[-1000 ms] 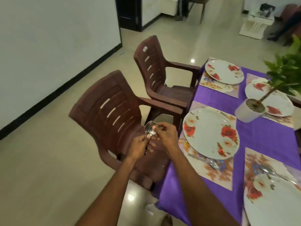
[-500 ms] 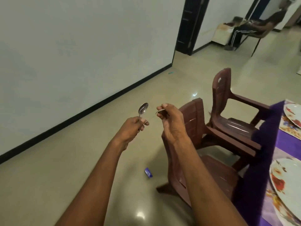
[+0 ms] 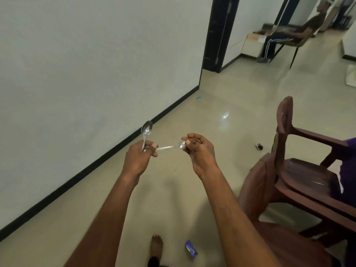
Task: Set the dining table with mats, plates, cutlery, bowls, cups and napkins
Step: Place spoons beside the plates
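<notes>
My left hand [image 3: 138, 160] grips the handle of a steel spoon [image 3: 146, 131] that stands upright, bowl on top. My right hand [image 3: 200, 153] pinches the bowl end of a second spoon [image 3: 173, 147], which lies level between the two hands with its handle reaching to my left fingers. Both hands are held out over the floor, left of the chairs. Of the dining table only a strip of purple cloth [image 3: 346, 160] shows at the right edge; its mats and plates are out of view.
Two brown plastic chairs [image 3: 300, 170] stand at the right, one close in front of me. A white wall [image 3: 86, 74] runs along the left. A blue wrapper [image 3: 191, 248] and my foot [image 3: 157, 247] are on the floor. A person sits on a chair [image 3: 283, 38] in the far room.
My view has swung left, away from the table. The hands, joined over the spoons a second ago, have parted: left holds one upright, right draws the other out sideways.
</notes>
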The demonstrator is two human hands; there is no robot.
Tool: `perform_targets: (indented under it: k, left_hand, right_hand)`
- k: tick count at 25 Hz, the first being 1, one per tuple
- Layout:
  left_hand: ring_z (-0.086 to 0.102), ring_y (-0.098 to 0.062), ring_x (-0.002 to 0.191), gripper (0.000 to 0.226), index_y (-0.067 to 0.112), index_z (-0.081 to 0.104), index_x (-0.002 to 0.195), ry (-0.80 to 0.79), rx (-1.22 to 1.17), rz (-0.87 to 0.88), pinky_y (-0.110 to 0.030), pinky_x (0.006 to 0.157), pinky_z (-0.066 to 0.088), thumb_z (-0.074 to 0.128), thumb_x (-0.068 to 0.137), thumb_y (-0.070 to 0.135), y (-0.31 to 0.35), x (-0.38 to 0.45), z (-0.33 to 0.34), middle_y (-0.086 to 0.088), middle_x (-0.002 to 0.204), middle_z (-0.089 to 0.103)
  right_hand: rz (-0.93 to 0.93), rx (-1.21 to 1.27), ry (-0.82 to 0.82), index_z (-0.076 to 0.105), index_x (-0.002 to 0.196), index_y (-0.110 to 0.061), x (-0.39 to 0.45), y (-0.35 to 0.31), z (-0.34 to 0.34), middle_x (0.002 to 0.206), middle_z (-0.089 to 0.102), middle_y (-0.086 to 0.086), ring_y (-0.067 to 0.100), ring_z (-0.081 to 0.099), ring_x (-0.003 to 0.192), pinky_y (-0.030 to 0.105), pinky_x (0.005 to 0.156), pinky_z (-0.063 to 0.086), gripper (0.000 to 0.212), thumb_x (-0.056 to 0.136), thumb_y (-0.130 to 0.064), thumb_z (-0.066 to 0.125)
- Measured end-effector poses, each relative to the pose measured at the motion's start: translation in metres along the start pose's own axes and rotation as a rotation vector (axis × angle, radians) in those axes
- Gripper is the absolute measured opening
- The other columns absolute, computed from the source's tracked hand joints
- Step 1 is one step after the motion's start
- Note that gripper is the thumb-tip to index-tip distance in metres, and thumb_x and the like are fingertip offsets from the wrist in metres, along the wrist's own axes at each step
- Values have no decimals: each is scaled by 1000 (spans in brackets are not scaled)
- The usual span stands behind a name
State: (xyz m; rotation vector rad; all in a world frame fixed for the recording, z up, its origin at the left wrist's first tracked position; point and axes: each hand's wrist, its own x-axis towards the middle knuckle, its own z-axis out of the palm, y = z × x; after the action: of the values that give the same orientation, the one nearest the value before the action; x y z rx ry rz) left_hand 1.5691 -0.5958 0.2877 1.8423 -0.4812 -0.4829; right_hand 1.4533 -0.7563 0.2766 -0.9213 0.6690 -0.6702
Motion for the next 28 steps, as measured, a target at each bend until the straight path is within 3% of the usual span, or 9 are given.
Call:
perform_targets:
  k: [7, 9, 10, 14, 15, 19, 24, 28]
  left_hand:
    - [48, 0, 68, 19, 22, 74, 104, -175, -51, -19, -34, 85, 40, 55, 103, 23, 71, 211, 64, 1, 81, 78]
    - [47, -1, 66, 17, 22, 73, 104, -239, -63, 26, -33, 81, 41, 56, 103, 24, 92, 273, 114, 2, 82, 78]
    - [45, -3, 63, 15, 22, 73, 103, -192, -84, 32, -31, 75, 41, 58, 102, 25, 92, 275, 112, 2, 82, 78]
    - [33, -11, 54, 13, 18, 71, 100, -318, -152, 70, -26, 51, 32, 61, 100, 25, 110, 399, 217, 0, 83, 78]
    - [32, -11, 53, 13, 18, 71, 100, -308, -150, 76, -26, 50, 31, 60, 101, 25, 112, 404, 220, 0, 83, 78]
    - [30, -10, 51, 20, 15, 71, 100, -576, -183, 30, -22, 50, 32, 53, 105, 21, 157, 523, 331, -7, 85, 79]
    - [29, -11, 53, 22, 16, 71, 105, -812, -180, 104, -21, 52, 32, 49, 106, 20, 240, 594, 464, -3, 85, 79]
    - [29, -9, 53, 22, 19, 72, 106, -931, -192, 145, -14, 47, 32, 51, 106, 21, 267, 625, 551, 1, 90, 79]
  right_hand:
    - [-33, 196, 256, 62, 111, 12, 191, -57, 18, 95, 69, 22, 31, 71, 90, 29, 80, 61, 22, 89, 16, 61]
    - [-85, 212, 335, 63, 114, 15, 241, -84, -2, 96, 72, 21, 28, 72, 88, 30, 83, 60, 24, 90, 9, 66]
    - [-69, 169, 315, 65, 114, 12, 241, -84, 1, 95, 73, 19, 25, 72, 84, 29, 80, 60, 24, 91, 4, 68]
    - [-151, 137, 473, 66, 116, -2, 341, -115, -43, 87, 74, 9, 17, 62, 64, 27, 66, 56, 23, 94, -11, 69]
    - [-137, 134, 467, 65, 116, -2, 345, -116, -43, 88, 74, 10, 17, 61, 63, 27, 65, 56, 23, 95, -11, 69]
    - [-253, 223, 645, 60, 119, 3, 452, -176, -75, 84, 72, 14, 18, 63, 62, 26, 66, 58, 25, 97, -7, 65]
    - [-451, 376, 866, 59, 124, 6, 537, -259, -145, 85, 72, 13, 16, 63, 65, 24, 66, 58, 30, 98, -9, 65]
    - [-517, 512, 924, 65, 111, 4, 597, -298, -203, 89, 70, 13, 16, 68, 69, 25, 68, 61, 23, 96, -13, 68]
